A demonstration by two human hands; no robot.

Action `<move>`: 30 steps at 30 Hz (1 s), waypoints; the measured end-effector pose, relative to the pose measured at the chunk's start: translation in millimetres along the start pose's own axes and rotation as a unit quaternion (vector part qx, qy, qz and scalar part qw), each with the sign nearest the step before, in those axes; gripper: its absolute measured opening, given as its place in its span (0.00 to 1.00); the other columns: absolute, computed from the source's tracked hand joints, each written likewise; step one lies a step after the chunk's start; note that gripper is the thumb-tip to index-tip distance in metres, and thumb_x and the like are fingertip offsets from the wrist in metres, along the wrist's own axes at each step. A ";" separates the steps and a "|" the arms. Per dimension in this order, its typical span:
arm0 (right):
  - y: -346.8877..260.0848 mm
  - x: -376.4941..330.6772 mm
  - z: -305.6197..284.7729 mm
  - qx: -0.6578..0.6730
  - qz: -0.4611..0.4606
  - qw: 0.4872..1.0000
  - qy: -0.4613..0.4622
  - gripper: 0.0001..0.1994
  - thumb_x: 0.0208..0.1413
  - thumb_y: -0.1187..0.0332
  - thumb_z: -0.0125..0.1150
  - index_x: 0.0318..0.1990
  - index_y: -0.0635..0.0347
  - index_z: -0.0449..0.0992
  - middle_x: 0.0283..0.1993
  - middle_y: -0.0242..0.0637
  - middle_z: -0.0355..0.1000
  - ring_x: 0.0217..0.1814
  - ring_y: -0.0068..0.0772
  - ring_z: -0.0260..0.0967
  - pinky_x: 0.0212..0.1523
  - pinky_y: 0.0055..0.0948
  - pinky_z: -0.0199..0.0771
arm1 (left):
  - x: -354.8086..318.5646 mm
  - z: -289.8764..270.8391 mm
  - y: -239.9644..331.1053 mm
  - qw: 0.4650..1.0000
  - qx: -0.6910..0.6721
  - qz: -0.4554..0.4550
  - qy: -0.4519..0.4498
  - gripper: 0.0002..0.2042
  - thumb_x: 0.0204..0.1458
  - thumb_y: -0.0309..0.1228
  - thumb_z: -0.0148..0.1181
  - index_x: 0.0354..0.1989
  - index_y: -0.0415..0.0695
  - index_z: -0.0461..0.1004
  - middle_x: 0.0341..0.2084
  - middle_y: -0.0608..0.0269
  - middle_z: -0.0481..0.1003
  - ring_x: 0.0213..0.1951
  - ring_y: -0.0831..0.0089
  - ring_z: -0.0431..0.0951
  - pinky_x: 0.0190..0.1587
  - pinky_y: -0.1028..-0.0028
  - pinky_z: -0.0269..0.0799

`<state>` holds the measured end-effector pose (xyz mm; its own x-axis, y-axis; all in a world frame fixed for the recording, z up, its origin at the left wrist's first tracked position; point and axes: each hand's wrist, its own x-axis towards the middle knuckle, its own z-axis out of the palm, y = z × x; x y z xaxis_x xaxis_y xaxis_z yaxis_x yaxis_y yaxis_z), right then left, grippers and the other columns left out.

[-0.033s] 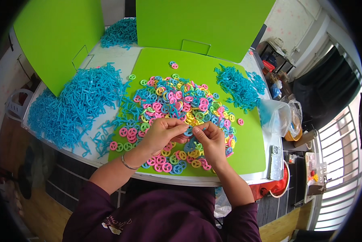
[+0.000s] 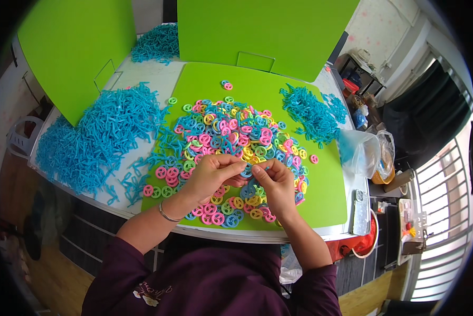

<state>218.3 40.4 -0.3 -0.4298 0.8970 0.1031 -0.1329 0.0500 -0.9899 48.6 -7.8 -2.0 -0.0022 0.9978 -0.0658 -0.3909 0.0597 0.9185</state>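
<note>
Over the near side of a heap of colourful plastic wheels (image 2: 231,126), my two hands meet with fingertips almost touching. Thumb and fingers of my left hand (image 2: 215,176) pinch one edge of a small blue plastic wheel (image 2: 247,172). My right hand (image 2: 276,183) grips its other side, fingers curled and thumb pressed on top. The fingers partly hide the wheel, and I cannot tell whether a second small part is held with it. Pink, yellow, green and blue wheels with spokes lie beneath and around both hands.
A large pile of turquoise plastic pieces (image 2: 99,137) covers the table's left. A smaller turquoise pile (image 2: 313,116) lies at right on the green mat (image 2: 326,184). Upright green boards (image 2: 262,31) stand behind. A phone-like object (image 2: 361,210) rests by the right edge, near a clear plastic container (image 2: 358,152).
</note>
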 end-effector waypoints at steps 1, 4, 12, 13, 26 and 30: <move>-1.1 0.0 0.3 -0.005 0.002 1.000 0.006 0.06 0.57 0.71 0.60 0.34 0.64 0.73 0.27 0.27 0.72 0.27 0.10 0.64 0.27 0.12 0.62 | 0.0 0.5 -0.3 1.000 0.000 0.000 0.000 0.07 0.56 0.31 0.58 0.36 0.40 0.77 0.25 0.67 0.77 0.26 0.83 0.78 0.30 0.83 0.76; -9.9 -4.6 2.7 -0.049 -0.006 0.999 0.014 0.06 0.57 0.71 0.61 0.34 0.64 0.72 0.27 0.27 0.72 0.27 0.10 0.64 0.26 0.12 0.62 | -1.1 3.4 0.0 0.999 0.031 0.031 0.002 0.07 0.56 0.30 0.58 0.37 0.39 0.77 0.25 0.66 0.77 0.26 0.82 0.78 0.30 0.82 0.76; -7.8 -0.9 0.3 0.004 -0.016 1.000 -0.008 0.05 0.57 0.74 0.59 0.32 0.65 0.71 0.28 0.30 0.73 0.28 0.13 0.67 0.30 0.15 0.68 | -3.5 8.0 -1.3 0.998 -0.024 0.029 0.048 0.07 0.56 0.28 0.57 0.36 0.37 0.76 0.24 0.65 0.76 0.26 0.81 0.78 0.30 0.82 0.76; -6.3 -0.1 -0.1 -0.006 -0.017 1.000 -0.007 0.06 0.56 0.72 0.61 0.32 0.64 0.72 0.25 0.28 0.72 0.25 0.10 0.63 0.25 0.14 0.60 | -3.0 8.1 -2.0 0.998 -0.025 0.029 0.048 0.07 0.56 0.28 0.57 0.36 0.37 0.76 0.24 0.65 0.76 0.26 0.81 0.78 0.30 0.82 0.76; -10.8 8.0 -12.7 0.065 0.083 0.993 -0.045 0.05 0.58 0.72 0.57 0.39 0.63 0.70 0.27 0.37 0.74 0.30 0.28 0.75 0.34 0.27 0.76 | -1.6 0.8 13.1 0.993 0.112 0.038 0.018 0.11 0.60 0.33 0.53 0.39 0.37 0.74 0.24 0.63 0.76 0.26 0.79 0.78 0.30 0.80 0.75; -10.9 11.6 -13.3 0.201 0.130 0.970 -0.033 0.06 0.58 0.70 0.55 0.40 0.62 0.69 0.26 0.35 0.71 0.27 0.30 0.73 0.35 0.34 0.78 | 0.1 1.8 10.7 0.974 0.193 0.113 -0.031 0.12 0.59 0.33 0.54 0.45 0.37 0.74 0.28 0.66 0.76 0.30 0.83 0.75 0.32 0.82 0.72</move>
<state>226.6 56.1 10.4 -0.5502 0.8254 -0.1263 -0.3440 -0.3619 -0.8664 46.0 -7.0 8.5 0.0122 0.9857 0.1682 -0.0109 -0.1680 0.9857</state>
